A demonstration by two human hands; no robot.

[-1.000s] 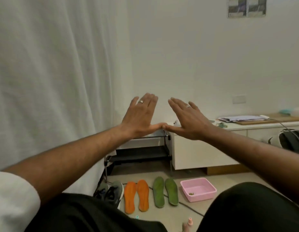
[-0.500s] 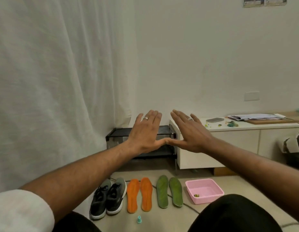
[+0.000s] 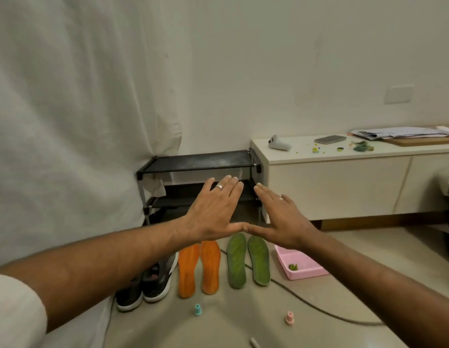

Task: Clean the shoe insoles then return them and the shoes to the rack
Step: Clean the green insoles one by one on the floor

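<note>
Two orange insoles (image 3: pixel 199 268) and two green insoles (image 3: pixel 247 262) lie side by side on the floor. A pair of dark sneakers (image 3: pixel 145 285) stands to their left, partly behind my left forearm. The black two-tier shoe rack (image 3: pixel 198 160) stands against the wall behind them. My left hand (image 3: pixel 213 209) and my right hand (image 3: pixel 281 219) are held out flat in the air in front of the rack, fingers straight, thumb tips touching. Neither hand holds anything.
A pink basin (image 3: pixel 300 266) with green bits sits right of the insoles. A small teal cap (image 3: pixel 198 309), a pink cap (image 3: pixel 289 317) and a cable (image 3: pixel 319 310) lie on the floor. A white cabinet (image 3: pixel 344 182) carries a phone and papers. A white curtain (image 3: pixel 67 121) hangs left.
The view has tilted down, so my hands now sit lower, in front of the rack. More floor shows, including the two caps. My hands keep the same flat pose.
</note>
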